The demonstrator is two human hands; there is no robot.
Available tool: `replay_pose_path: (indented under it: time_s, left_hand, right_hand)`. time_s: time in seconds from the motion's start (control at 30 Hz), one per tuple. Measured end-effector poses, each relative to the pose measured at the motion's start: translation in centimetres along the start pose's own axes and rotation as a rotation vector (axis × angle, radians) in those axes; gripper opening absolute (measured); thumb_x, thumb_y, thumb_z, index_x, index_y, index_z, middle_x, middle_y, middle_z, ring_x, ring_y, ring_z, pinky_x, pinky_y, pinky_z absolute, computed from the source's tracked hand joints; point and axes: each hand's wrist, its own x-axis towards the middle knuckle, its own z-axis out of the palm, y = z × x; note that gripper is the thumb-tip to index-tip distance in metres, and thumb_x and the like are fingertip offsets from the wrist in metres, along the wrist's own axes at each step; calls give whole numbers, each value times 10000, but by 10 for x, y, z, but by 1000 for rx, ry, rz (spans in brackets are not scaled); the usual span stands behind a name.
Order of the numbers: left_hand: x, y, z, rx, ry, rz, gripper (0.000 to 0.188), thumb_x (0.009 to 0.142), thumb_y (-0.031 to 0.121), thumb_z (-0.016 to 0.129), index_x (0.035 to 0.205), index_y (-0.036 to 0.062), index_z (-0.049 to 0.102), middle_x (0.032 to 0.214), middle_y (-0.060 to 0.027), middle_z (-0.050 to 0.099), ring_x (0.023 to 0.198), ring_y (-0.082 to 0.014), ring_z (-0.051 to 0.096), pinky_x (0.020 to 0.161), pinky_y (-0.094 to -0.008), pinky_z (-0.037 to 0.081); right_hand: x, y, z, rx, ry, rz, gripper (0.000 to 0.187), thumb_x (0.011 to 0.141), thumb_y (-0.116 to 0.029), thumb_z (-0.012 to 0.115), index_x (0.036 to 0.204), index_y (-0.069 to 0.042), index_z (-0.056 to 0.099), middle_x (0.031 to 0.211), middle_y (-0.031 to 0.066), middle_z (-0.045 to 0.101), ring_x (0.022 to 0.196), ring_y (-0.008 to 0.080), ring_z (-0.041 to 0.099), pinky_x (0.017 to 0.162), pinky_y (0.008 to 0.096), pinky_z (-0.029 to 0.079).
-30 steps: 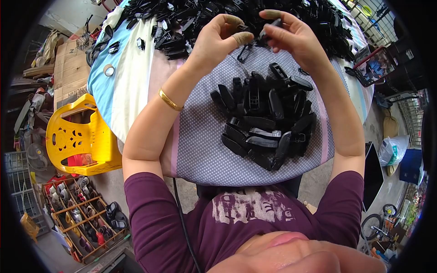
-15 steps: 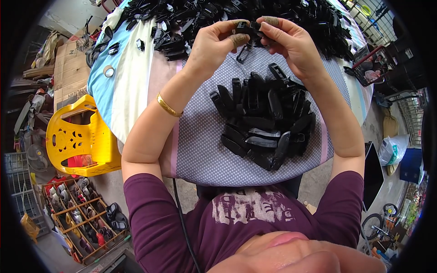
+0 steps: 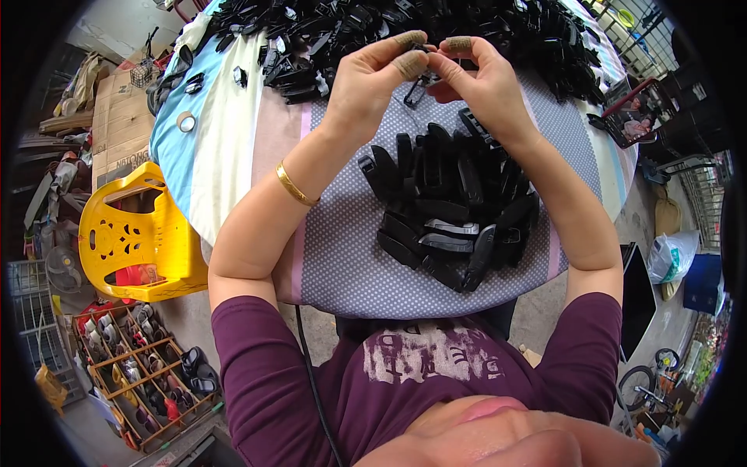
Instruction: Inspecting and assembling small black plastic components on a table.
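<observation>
The thumb and forefinger of the left hand (image 3: pixel 364 87) pinch a small black plastic piece (image 3: pixel 419 48), mostly hidden between the fingertips. The thumb and forefinger of the right hand (image 3: pixel 493 87) are bent in at its right end; whether they grip it too, I cannot tell. Brown tape wraps (image 3: pixel 411 65) cover the left thumb and both forefingertips. Just below the fingers is an open black plastic frame (image 3: pixel 415 93). Nearer the body than the fingers, a loose pile of long, rounded black plastic parts (image 3: pixel 440 210), two of them grey-topped, rests on a grey-blue dotted cloth (image 3: pixel 342 257). Beyond the fingers and to both sides spreads a large heap of glossy black plastic parts (image 3: pixel 537 54). A moulded yellow plastic chair (image 3: pixel 175 253) stands well to their left, nearer the body.
</observation>
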Motion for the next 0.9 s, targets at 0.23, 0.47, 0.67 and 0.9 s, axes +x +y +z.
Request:
replay_pose_path:
  time_s: [0.23,0.47,0.67,0.9]
  left_hand:
    - [5,10,-12,28,-155,49,279,841,147,578,1090,23,589,990,-90,627,918,-149,577,840,-252,445]
    - [-1,34,-4,396,-197,106,248,827,136,593,1050,30,616,972,-82,631,911,-152,583,840,-264,451]
    - [-50,46,40,1161,-578,370,323,635,143,727,943,90,644,783,-82,586,806,-251,560,751,-348,454]
    - [-12,45,-34,1689,-270,462,221,663,24,625,877,73,648,900,-81,575,893,-261,510,786,-346,439]
  right_hand:
    - [4,-7,-12,-145,-345,-78,258,825,-218,618,964,-2,614,759,38,617,672,98,605,628,214,501]
    - [14,14,-15,-152,-379,-111,272,788,-158,641,1011,-7,602,869,71,637,749,150,610,701,254,489]
    - [19,35,-5,-804,-519,-493,324,723,-62,581,1038,-131,604,1007,4,598,891,216,524,768,328,463]
    - [10,32,-7,-811,-412,-463,361,702,-109,632,1052,-45,574,946,90,605,817,256,583,725,316,482]
